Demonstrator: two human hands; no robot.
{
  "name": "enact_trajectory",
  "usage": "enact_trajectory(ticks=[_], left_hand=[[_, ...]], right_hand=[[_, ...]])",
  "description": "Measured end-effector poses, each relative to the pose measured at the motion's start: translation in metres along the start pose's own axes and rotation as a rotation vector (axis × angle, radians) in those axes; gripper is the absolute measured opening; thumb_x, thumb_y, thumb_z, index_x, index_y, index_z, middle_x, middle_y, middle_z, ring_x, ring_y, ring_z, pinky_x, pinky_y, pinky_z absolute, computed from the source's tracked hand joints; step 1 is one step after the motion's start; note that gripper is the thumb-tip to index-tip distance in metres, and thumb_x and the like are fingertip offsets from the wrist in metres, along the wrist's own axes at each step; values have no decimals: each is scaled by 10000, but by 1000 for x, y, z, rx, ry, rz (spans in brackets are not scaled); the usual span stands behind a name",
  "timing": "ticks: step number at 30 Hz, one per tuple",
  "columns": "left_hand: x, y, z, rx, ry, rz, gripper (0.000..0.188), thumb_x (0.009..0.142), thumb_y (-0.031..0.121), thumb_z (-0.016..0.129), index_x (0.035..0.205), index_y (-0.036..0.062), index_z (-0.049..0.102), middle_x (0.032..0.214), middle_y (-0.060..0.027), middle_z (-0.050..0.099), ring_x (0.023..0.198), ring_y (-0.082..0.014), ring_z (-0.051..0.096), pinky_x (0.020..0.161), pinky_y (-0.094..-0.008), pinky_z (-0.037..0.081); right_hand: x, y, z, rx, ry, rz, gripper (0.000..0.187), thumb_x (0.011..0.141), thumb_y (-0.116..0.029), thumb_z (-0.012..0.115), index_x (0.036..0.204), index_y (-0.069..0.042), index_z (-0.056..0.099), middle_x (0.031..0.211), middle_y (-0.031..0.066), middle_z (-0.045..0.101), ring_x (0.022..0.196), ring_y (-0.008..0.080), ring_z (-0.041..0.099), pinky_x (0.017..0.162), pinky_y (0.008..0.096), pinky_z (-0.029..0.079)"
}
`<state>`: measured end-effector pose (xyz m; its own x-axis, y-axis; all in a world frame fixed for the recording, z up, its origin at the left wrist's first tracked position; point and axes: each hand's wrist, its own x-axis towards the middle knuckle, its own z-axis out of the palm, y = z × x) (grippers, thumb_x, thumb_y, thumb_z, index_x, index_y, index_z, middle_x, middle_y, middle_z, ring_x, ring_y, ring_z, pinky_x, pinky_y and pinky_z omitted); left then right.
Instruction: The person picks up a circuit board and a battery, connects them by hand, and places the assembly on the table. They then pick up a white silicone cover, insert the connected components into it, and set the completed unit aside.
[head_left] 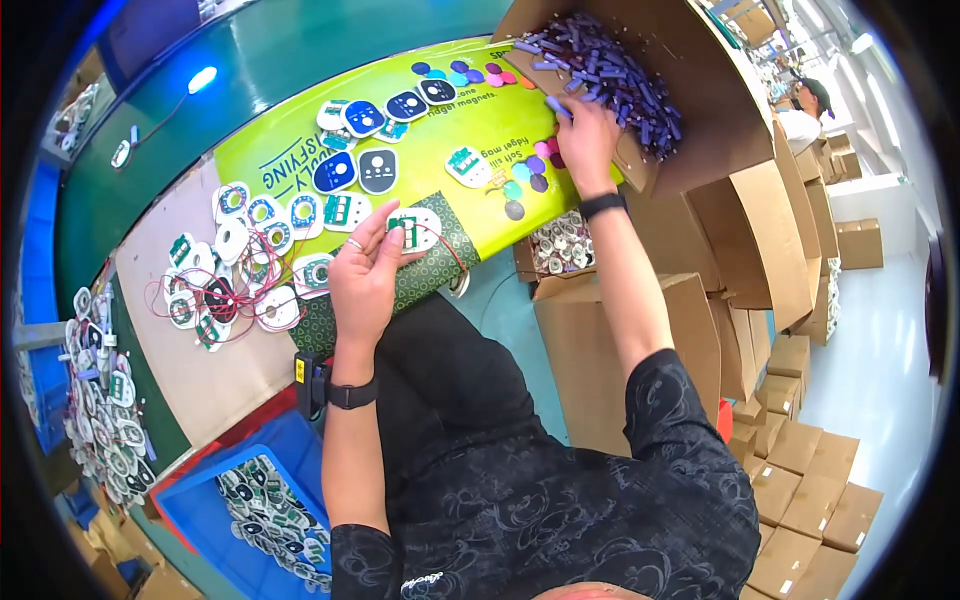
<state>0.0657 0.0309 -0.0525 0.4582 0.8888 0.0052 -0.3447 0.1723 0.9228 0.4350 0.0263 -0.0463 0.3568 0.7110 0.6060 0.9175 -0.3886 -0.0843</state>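
Observation:
My left hand (pixel 365 280) is closed on the edge of a white rounded housing (pixel 428 240) with a green circuit board in it, low over the near edge of the mat. A thin red wire (pixel 455 258) trails from that housing. Further right, the fingers of my right hand (pixel 588 145) pinch a purple cylindrical battery cell (pixel 556 105) at the mouth of a cardboard box (pixel 735 100). Many similar purple cells (pixel 620 75) lie heaped inside that box. Another white housing with a green board (pixel 466 167) rests on the mat between my hands.
Dark blue and grey rounded covers (pixel 378 171) lie on the yellow-green mat (pixel 270 150). White ring-shaped parts and tangled red wires (pixel 235 300) spread to the left. A blue bin (pixel 190 505) of circuit parts stands lower left; cardboard boxes (pixel 620 335) crowd the right.

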Motion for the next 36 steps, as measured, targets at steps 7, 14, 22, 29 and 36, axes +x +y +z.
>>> enact_trajectory(ticks=[7, 14, 22, 29, 36], left_hand=[[2, 5, 2, -31, -2, -24, 375, 1022, 26, 547, 1388, -53, 523, 1207, -162, 656, 1028, -194, 681, 852, -349, 634], [4, 8, 5, -44, -12, -34, 378, 1024, 34, 546, 1393, -48, 523, 1205, -164, 658, 1032, -200, 682, 855, -356, 631], [2, 9, 9, -88, 25, -21, 294, 1024, 16, 523, 1315, -17, 550, 1135, -156, 653, 1040, -209, 677, 875, -370, 625], [0, 5, -2, 9, -34, 54, 174, 1026, 17, 526, 1110, -42, 666, 1082, -87, 660, 981, -150, 666, 898, -340, 613], [5, 2, 3, 27, 17, 98, 141, 934, 94, 731, 1021, -17, 739, 978, -13, 666, 779, -47, 585, 645, -207, 446]], right_hand=[[-55, -58, -54, 162, 27, -156, 231, 876, -92, 670, 1095, -120, 737, 1157, 103, 674, 1125, 318, 577, 981, 421, 417], [-26, -65, -48, 345, -127, 147, 365, 898, -318, 678, 1159, -66, 711, 1174, 157, 667, 1146, 356, 576, 1006, 498, 411], [8, -84, 1, 479, -364, 131, 288, 906, -295, 673, 996, -25, 719, 1011, 183, 701, 968, 340, 677, 858, 459, 507], [-21, -118, -93, 1028, -511, 368, 179, 946, -140, 701, 1057, -10, 754, 900, 32, 649, 649, 100, 584, 605, 236, 468], [-64, -155, -121, 1020, -648, 79, 150, 933, -137, 719, 1017, -19, 758, 855, 18, 600, 740, 97, 541, 667, 248, 435]])
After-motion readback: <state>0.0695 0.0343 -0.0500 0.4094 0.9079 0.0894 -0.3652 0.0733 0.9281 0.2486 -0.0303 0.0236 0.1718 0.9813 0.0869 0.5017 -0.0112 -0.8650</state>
